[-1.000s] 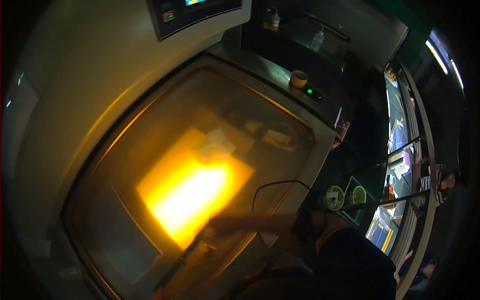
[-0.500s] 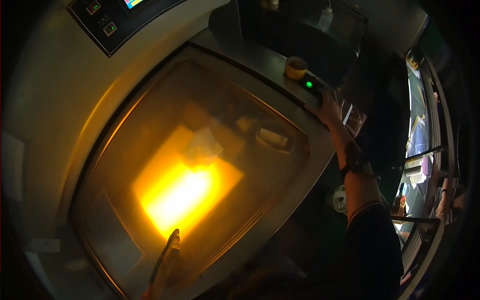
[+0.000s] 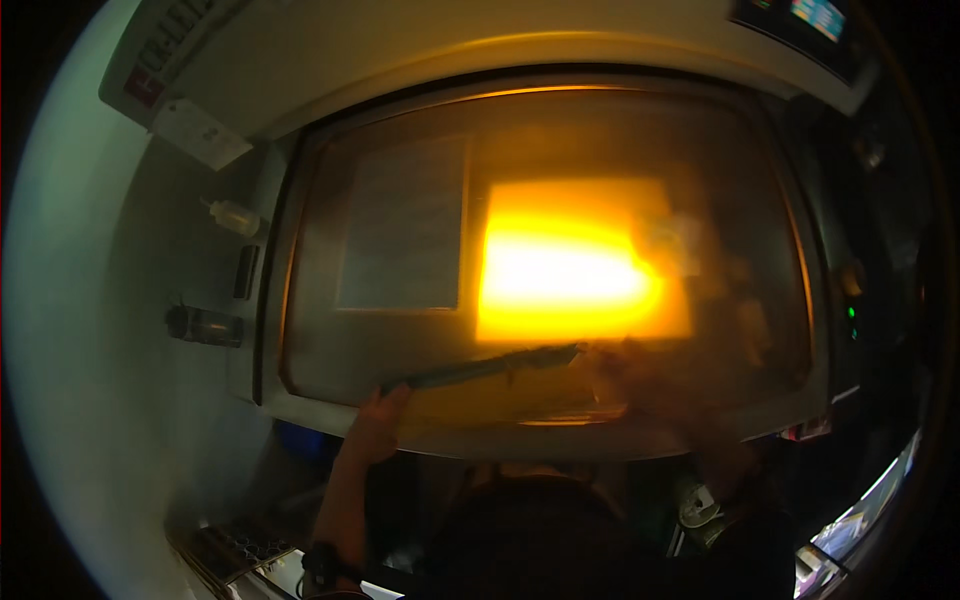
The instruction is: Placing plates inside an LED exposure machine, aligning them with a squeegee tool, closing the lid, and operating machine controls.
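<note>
Dark strip (image 3: 480,368), long and thin: in front of the glowing panel (image 3: 560,275), slanting up toward its near edge. Whether it touches the surface I cannot tell from here.

Left hand (image 3: 378,425): front-left of the glowing panel, fingers pinching the strip's left end.

Right hand (image 3: 630,375): just in front of the glowing panel's right half, near the strip's other end; blurred, its grip impossible to make out.

Margins: a brown band between the glowing panel and the front rim, taken up by strip and hands; a wider band toward the right rim.

Bench (image 3: 500,438): metal-rimmed, dim brown top surrounding the glowing panel. Grey rectangle (image 3: 405,225): just left of the panel. Pale item (image 3: 685,240): at its right end, indistinct. Lit screen (image 3: 818,18): beyond it, far right. Green light (image 3: 852,315): well right.

Containers: squeeze bottle (image 3: 235,217), whitish, well left of the glowing panel; cylinder (image 3: 205,326), dark-ended, nearer the person, contents unreadable; round basket (image 3: 698,507), front-right, something pale inside.
</note>
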Tool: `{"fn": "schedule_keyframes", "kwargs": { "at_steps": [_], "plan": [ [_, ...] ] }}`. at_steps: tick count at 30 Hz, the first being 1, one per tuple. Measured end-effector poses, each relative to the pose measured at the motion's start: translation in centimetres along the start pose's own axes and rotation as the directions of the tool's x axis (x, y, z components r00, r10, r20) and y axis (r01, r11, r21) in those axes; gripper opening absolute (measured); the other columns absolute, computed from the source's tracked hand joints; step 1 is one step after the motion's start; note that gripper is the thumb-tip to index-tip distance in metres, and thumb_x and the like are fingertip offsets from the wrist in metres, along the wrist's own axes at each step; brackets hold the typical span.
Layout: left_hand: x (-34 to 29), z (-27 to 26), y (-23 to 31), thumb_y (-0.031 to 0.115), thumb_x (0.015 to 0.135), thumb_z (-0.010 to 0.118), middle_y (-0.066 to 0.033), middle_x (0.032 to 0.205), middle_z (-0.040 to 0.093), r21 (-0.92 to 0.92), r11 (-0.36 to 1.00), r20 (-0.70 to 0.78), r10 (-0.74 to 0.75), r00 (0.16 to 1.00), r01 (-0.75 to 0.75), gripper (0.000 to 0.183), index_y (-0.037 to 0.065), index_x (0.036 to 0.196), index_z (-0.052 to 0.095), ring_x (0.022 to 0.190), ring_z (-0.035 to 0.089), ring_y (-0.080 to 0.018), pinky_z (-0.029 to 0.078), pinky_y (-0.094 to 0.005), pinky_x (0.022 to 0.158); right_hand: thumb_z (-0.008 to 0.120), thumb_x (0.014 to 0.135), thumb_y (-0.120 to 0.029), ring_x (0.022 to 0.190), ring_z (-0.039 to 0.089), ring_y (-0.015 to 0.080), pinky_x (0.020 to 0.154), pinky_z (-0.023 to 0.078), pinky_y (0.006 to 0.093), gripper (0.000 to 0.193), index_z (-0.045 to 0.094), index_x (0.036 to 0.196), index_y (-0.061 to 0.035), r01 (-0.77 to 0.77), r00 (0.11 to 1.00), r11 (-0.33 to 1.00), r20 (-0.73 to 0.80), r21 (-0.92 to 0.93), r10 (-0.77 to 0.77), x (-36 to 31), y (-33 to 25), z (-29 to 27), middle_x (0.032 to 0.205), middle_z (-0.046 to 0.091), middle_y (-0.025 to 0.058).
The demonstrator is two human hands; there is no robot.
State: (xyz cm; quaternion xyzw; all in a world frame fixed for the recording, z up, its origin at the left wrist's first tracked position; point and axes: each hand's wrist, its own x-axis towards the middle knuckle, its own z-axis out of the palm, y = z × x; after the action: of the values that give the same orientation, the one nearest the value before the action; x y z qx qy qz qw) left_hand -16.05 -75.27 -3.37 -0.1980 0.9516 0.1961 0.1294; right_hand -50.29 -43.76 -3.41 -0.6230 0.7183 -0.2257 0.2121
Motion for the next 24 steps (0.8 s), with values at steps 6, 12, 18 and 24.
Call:
{"fn": "schedule_keyframes", "kwargs": {
  "at_steps": [6, 12, 18, 24],
  "plan": [
    [2.1, -3.2, -10.9, -0.002, 0.069, 0.064, -0.0145, 0.144, 0.047, 0.066, 0.995, 0.200, 0.063, 0.978, -0.077, 0.077, 0.009, 0.143, 0.044, 0.132, 0.043, -0.0395, 0.034, -0.0496, 0.113, 0.055, 0.090, -0.017, 0.117, 0.059, 0.0354, 0.105, 0.042, 0.0488, 0.046, 0.053, 0.134, -0.0053, 0.049, 0.998, 0.929, -0.020, -0.367, -0.060, 10.5, -8.5, 11.3, 0.133, 0.057, 0.0185],
    [24.8, -13.2, -20.2, 0.012, 0.083, 0.062, -0.0232, 0.128, 0.057, 0.025, 0.997, 0.023, 0.070, 0.997, -0.071, 0.055, 0.010, 0.137, 0.052, 0.118, 0.055, -0.0408, 0.044, -0.0440, 0.103, 0.051, 0.086, -0.007, 0.121, 0.052, 0.0334, 0.099, 0.046, 0.0451, 0.049, 0.049, 0.135, -0.0100, -0.110, 0.993, 0.927, 0.007, -0.359, 0.121, 31.2, 2.9, 4.4, 0.132, 0.055, 0.0134],
    [43.9, -17.7, -25.4, -0.007, 0.078, 0.056, -0.0223, 0.133, 0.055, 0.137, 0.989, -0.222, -0.020, 0.975, 0.052, 0.066, 0.013, 0.141, 0.046, 0.124, 0.052, -0.0396, 0.041, -0.0449, 0.107, 0.058, 0.078, 0.002, 0.129, 0.049, 0.0298, 0.108, 0.040, 0.0423, 0.073, 0.042, 0.144, -0.0217, -0.281, 0.950, 0.796, -0.276, -0.535, 0.149, 47.6, 15.1, -1.9, 0.143, 0.049, 0.0061],
    [52.6, -18.1, -28.6, -0.010, 0.081, 0.051, -0.0223, 0.139, 0.050, 0.048, 0.993, -0.143, -0.096, 0.985, 0.104, 0.066, 0.013, 0.143, 0.044, 0.128, 0.049, -0.0370, 0.040, -0.0435, 0.109, 0.061, 0.075, 0.004, 0.133, 0.045, 0.0290, 0.108, 0.041, 0.0418, 0.078, 0.040, 0.146, -0.0230, -0.326, 0.937, 0.756, -0.299, -0.567, 0.179, 52.6, 19.5, -4.5, 0.148, 0.045, 0.0037]
  ]
}}
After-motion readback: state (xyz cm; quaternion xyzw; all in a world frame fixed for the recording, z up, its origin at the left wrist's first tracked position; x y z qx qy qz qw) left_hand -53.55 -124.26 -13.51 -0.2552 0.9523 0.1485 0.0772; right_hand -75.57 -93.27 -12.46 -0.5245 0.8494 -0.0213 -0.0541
